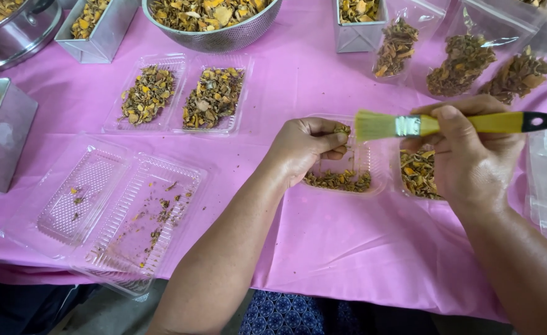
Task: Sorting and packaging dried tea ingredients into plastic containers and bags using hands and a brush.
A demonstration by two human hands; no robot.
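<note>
Over the pink tablecloth [348, 248], the right hand [469, 158] sits at about three o'clock, its fingers and thumb clamped on the yellow handle of a paintbrush [453, 124] that lies level, bristles pointing toward nine o'clock. Just beside the bristle tips, the left hand [304, 149] is curled shut, thumb and fingertips pinching a small bit of dried yellow-brown herb [343, 129]. Beneath both hands lies an open clear plastic clamshell tray [379, 180] with dried pieces in both halves. At eleven o'clock a second tray [177, 99] holds two fuller heaps; at eight o'clock a third tray [109, 208] holds only crumbs. A metal colander [214, 37] of herb stands at twelve o'clock, and filled clear bags [466, 59] lie at one o'clock
</note>
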